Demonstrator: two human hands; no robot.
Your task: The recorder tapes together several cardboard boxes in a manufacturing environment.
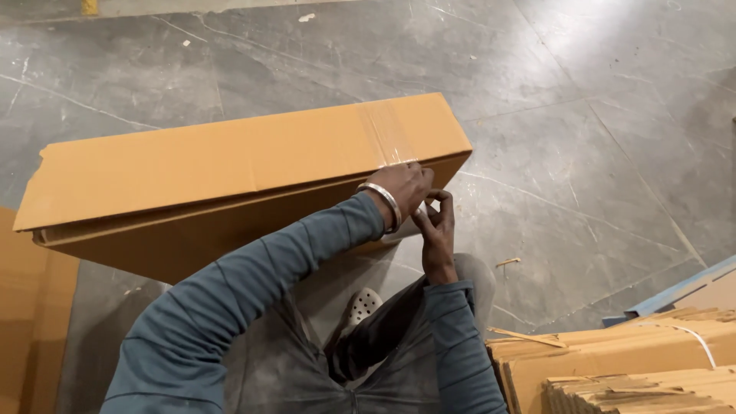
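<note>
Long box [230,165] is lying on its side on the floor [583,138]. Tape strip [391,134] is already crossing the top; left hand [402,188] is pressing it down, fingers curled, while right hand [437,226] is pinching something below, possibly the tape end; bottom edge looks unfinished.

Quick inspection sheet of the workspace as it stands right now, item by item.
Surface: grey scuffed concrete floor.
Job's things: long brown cardboard box, clear tape strip across its top near the right end.
Clutter: cardboard scraps; stacked flat cardboard at lower right, more at left edge.
Grippers: left hand on the box edge at the tape; right hand just below, fingers curled; what they pinch is unclear.
Cables: nothing seen.
Surroundings: yellow floor mark, blue board edge.
</note>
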